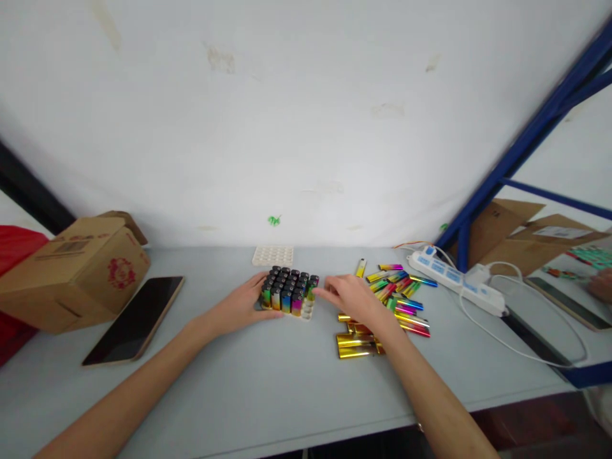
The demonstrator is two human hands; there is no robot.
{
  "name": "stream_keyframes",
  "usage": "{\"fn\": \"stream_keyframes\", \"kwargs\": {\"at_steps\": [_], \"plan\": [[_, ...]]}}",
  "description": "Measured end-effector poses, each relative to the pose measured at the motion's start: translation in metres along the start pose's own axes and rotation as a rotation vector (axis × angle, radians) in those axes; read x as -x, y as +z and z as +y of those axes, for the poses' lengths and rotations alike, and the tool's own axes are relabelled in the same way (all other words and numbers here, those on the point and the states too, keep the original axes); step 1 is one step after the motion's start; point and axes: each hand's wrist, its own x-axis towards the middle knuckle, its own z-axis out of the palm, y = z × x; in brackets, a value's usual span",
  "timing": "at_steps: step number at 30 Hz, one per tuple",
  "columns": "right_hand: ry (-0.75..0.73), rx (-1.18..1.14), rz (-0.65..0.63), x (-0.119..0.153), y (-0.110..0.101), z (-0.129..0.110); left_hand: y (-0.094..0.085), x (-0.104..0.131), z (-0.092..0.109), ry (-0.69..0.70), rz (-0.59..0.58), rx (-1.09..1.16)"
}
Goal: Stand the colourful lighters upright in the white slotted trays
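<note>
A white tray [306, 314] with round holes stands on the table, filled with several upright lighters [285, 299] that have black tops and shiny coloured bodies. Bare holes show at its front right corner. My left hand [246, 301] grips the tray's left side, thumb along the front and fingers toward the back. At the tray's right edge, my right hand [351, 294] has its fingertips closed at a green-gold lighter [312, 289]; its grip is partly hidden. Beside and beneath my right forearm lies a loose pile of shiny multicoloured lighter sleeves or bodies [399, 287].
Another white holed tray [272, 256] lies by the wall. A cardboard box [71, 274] and a dark tablet [136, 319] are at the left. A white power strip [456, 280] with cables lies at the right, near a blue metal frame [516, 153].
</note>
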Motion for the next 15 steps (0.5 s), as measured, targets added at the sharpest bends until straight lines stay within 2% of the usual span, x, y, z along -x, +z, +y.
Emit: {"fn": "stream_keyframes", "kwargs": {"at_steps": [6, 8, 11, 15], "plan": [[0.253, -0.025, 0.266, -0.001, -0.003, 0.071, 0.001, 0.002, -0.005, 0.017, 0.015, -0.001], [0.332, 0.010, 0.302, -0.002, 0.001, 0.089, 0.002, 0.002, -0.007, 0.015, 0.029, -0.001], [0.395, 0.061, 0.247, -0.002, 0.010, 0.098, 0.002, 0.002, -0.007, 0.009, 0.042, -0.007], [0.481, 0.118, 0.114, -0.005, 0.021, 0.085, 0.001, 0.001, -0.004, -0.003, 0.023, -0.004]]}}
